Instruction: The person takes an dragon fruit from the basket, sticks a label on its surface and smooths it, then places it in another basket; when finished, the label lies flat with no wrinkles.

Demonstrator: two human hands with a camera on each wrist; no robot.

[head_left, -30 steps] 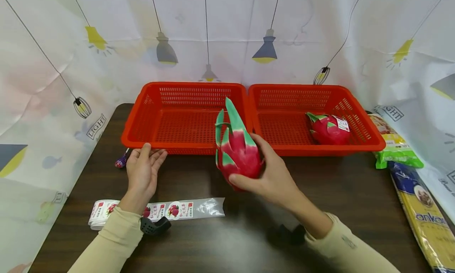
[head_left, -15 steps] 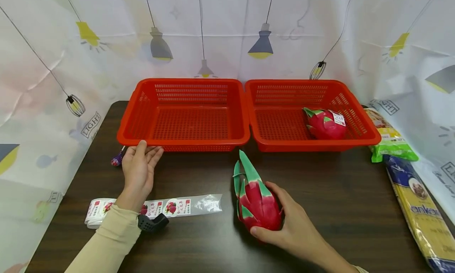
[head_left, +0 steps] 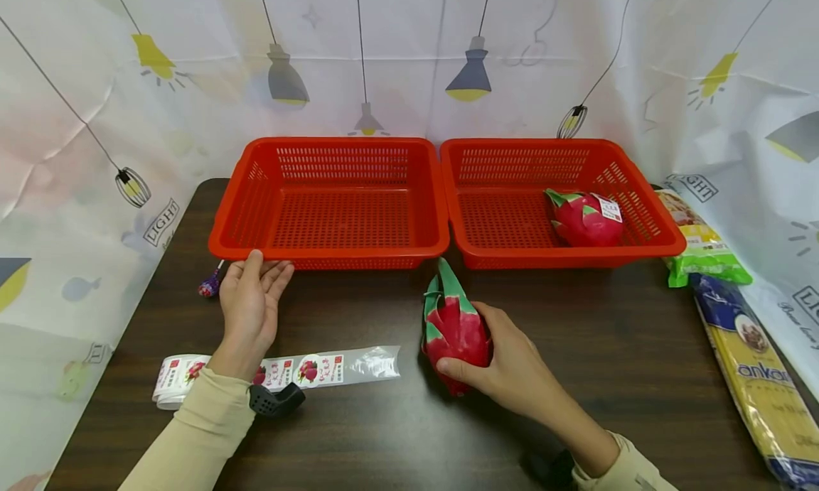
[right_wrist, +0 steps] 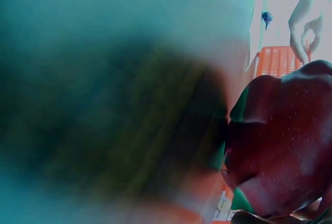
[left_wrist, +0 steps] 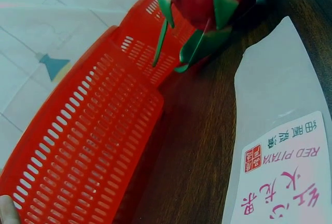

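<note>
My right hand (head_left: 518,363) grips a dragon fruit (head_left: 456,338), red with green scale tips, over the middle of the table with its pointed green end away from me. Whether its underside touches the table is hard to tell. My left hand (head_left: 249,299) pinches the front rim of the left red basket (head_left: 329,253), thumb on top and fingers below. In the left wrist view the fruit (left_wrist: 197,1) hangs near the basket's corner. A second dragon fruit (head_left: 585,219) with a white label lies in the right red basket (head_left: 569,253).
A roll of stickers (head_left: 182,382), its strip (head_left: 320,369) pulled out rightward, lies by my left forearm. A purple-wrapped lollipop (head_left: 210,286) is left of my left hand. A green-yellow packet (head_left: 704,253) and a yellow-blue pasta bag (head_left: 751,377) line the right edge.
My right hand has brought the dragon fruit down from in front of the left basket toward the table, slightly rightward, then a little away from me. The left hand stays at the rim.
</note>
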